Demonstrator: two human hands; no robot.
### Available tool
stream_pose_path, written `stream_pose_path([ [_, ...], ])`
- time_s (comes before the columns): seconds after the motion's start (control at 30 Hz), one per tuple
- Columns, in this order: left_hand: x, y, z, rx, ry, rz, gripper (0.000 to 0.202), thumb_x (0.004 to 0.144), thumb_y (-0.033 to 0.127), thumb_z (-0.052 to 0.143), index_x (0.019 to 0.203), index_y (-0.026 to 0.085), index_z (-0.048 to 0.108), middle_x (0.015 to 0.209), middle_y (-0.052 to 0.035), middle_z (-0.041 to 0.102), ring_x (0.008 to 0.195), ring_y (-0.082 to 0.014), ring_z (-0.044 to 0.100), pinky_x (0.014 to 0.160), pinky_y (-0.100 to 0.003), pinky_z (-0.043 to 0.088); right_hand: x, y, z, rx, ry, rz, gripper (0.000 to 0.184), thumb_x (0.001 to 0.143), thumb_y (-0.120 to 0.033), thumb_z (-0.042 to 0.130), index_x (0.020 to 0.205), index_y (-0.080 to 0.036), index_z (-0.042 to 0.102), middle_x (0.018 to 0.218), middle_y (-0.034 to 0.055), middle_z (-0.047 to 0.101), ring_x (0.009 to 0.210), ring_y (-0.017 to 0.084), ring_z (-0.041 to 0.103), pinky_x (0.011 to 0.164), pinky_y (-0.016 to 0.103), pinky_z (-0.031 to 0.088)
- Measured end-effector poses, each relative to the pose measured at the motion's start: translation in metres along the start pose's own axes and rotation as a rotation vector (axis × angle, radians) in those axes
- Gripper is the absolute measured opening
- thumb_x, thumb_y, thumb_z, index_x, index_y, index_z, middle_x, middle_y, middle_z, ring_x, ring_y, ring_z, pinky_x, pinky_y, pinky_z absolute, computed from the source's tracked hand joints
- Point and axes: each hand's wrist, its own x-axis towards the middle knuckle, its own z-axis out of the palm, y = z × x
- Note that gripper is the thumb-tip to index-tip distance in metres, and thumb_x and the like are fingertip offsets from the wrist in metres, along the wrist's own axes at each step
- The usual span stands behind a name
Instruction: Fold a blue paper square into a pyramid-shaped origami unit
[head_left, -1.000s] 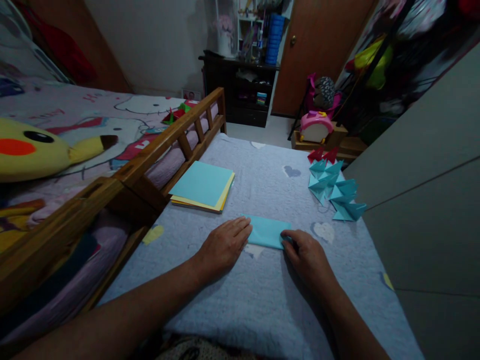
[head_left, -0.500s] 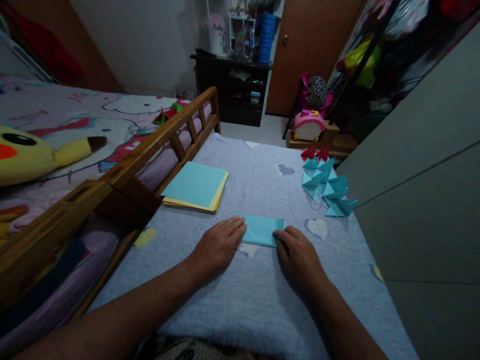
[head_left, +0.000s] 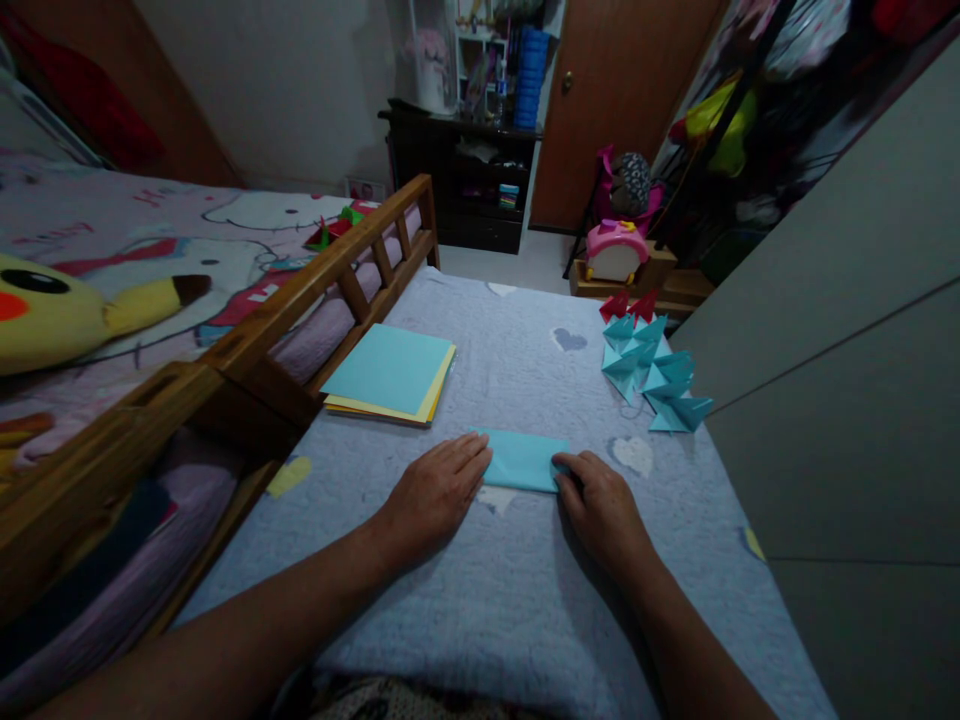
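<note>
A light-blue sheet of origami paper (head_left: 523, 460), folded into a long rectangle, lies flat on the bed in front of me. My left hand (head_left: 444, 487) rests flat over its left end, fingers stretched out and side by side. At the right end, my right hand (head_left: 600, 500) pinches the paper's edge between thumb and curled fingers. Left of my hands sits a stack of square coloured paper (head_left: 390, 368), blue on top with yellow below. Several folded blue paper pieces (head_left: 649, 370) stand to the right, with red folded paper (head_left: 628, 308) behind them.
A wooden rail (head_left: 315, 290) runs along the left side of the blue-grey bedsheet (head_left: 495, 610). Beyond it a yellow plush toy (head_left: 67, 310) lies on another bed. A pale cabinet panel (head_left: 847, 400) borders the right side. A dark low cabinet (head_left: 461, 185) stands at the back.
My right fingers have shifted slightly right along the paper's right end, and its upper right corner looks flatter. My left hand stays in place on the paper.
</note>
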Motion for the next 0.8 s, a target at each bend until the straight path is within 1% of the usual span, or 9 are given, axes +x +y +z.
stream_pose_path([
  [0.33, -0.0012, -0.0010, 0.0012, -0.012, 0.006, -0.002, 0.035, 0.104, 0.022, 0.039, 0.131, 0.015, 0.060, 0.139, -0.0143, 0.062, 0.128, -0.0256, 0.059, 0.105, -0.046, 0.052, 0.0021, 0.0016, -0.0006, 0.013, -0.013, 0.006, 0.029, 0.092, -0.020, 0.049, 0.111, -0.018, 0.072, 0.096, 0.0096, 0.072, 0.089, 0.022, 0.067, 0.083, 0.032, 0.050],
  [0.6, 0.0003, -0.0001, 0.0003, 0.020, 0.026, 0.022, 0.034, 0.104, 0.021, 0.039, 0.127, 0.011, 0.062, 0.135, -0.0155, 0.065, 0.124, -0.0268, 0.062, 0.103, -0.045, 0.054, 0.0021, 0.0021, -0.0006, 0.020, -0.030, 0.019, 0.030, 0.092, -0.019, 0.049, 0.112, -0.017, 0.071, 0.098, 0.0108, 0.072, 0.090, 0.023, 0.067, 0.085, 0.035, 0.050],
  [0.8, -0.0002, -0.0002, -0.0005, 0.008, 0.011, 0.018, 0.034, 0.104, 0.021, 0.040, 0.128, 0.010, 0.062, 0.136, -0.0166, 0.064, 0.125, -0.0272, 0.062, 0.103, -0.045, 0.053, 0.0018, 0.0028, -0.0017, 0.075, -0.011, 0.008, 0.028, 0.092, -0.022, 0.048, 0.109, -0.017, 0.071, 0.099, 0.0107, 0.072, 0.091, 0.023, 0.067, 0.085, 0.036, 0.050],
])
